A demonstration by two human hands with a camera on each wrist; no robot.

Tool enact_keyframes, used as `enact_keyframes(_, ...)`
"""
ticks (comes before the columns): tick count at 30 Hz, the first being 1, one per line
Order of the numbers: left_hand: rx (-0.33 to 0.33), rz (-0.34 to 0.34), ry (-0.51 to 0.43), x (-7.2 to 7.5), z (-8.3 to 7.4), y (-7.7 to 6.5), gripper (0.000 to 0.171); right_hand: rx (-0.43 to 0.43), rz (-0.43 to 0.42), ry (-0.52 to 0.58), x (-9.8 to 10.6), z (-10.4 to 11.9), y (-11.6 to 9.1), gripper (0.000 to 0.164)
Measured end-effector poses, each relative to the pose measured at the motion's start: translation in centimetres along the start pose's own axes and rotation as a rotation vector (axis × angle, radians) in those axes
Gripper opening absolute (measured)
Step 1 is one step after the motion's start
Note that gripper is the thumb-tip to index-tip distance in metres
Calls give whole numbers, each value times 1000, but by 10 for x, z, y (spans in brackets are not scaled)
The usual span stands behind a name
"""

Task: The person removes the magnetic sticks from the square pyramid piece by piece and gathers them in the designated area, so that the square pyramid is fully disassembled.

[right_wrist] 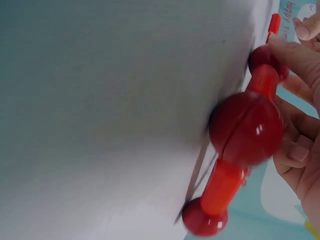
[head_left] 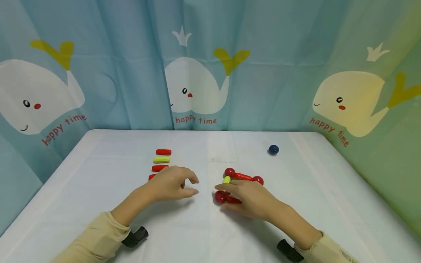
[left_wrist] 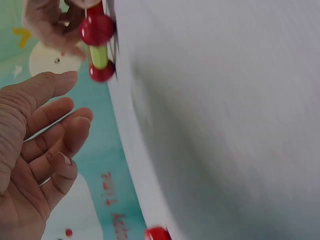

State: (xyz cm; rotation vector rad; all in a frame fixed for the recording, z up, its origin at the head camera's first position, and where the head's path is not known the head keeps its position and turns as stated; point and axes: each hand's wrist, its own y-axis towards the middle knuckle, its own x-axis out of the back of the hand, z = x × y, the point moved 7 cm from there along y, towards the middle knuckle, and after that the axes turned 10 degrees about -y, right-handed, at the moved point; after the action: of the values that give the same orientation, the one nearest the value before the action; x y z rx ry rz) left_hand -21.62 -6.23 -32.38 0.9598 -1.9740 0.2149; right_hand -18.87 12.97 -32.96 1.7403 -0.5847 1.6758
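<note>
Thumb and forefinger of my left hand [head_left: 172, 183] stand apart, the other fingers loosely bent, and that hand holds nothing; it hangs over the white table [head_left: 184, 233] between a column of loose rods and a ball-and-rod frame. My right hand [head_left: 247, 198] is bent low over the frame, its thumb and forefinger curled about the near left ball [head_left: 220, 197], though how firmly they press I cannot tell. The frame lies on the table, right of the middle. At its far side, a far left ball [head_left: 230, 172] and a far right ball [head_left: 258, 180] are joined by a far red rod [head_left: 243, 176]; a yellow-green rod [head_left: 226, 179] runs down the left side, and a near red rod [head_left: 234, 199] goes off under my hand. My right wrist view shows a near right ball [right_wrist: 246, 129] at that hidden corner, with a right-hand red rod [right_wrist: 220, 187] leading away from it. Beyond my left hand, 4 loose rods lie in a column: a red rod [head_left: 163, 152] farthest off, then a lime rod [head_left: 161, 160], then 2 more red rods [head_left: 159, 168], the nearest partly covered by my hand. A dark blue ball [head_left: 273, 149] sits alone towards the far right, well apart from the frame. Behind the table hangs a blue-green curtain [head_left: 279, 95] printed with whales.
</note>
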Motion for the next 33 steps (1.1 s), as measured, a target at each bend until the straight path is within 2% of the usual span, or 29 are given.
enact_keyframes(5, -19, 44, -9, -11, -16, 9, 22, -52, -85, 26, 11, -13, -19, 47)
enact_keyframes(7, -33, 59, -9, -15, -20, 12, 21, -72, -94, 19, 13, -16, -26, 45)
enact_keyframes(16, -85, 106, -22, -32, -36, 26, 21, -159, -180, -60, 20, -25, -56, 34)
enact_keyframes(19, -109, 107, -29, -34, -41, 29, 19, -189, -179, -51, 19, -28, -59, 33)
enact_keyframes(27, -167, 94, -21, -40, -52, 36, 19, -151, -103, -30, 8, -28, -56, 32)
enact_keyframes(33, -140, 147, 0, -53, -51, 43, 21, -108, -108, 5, 8, -24, -52, 29)
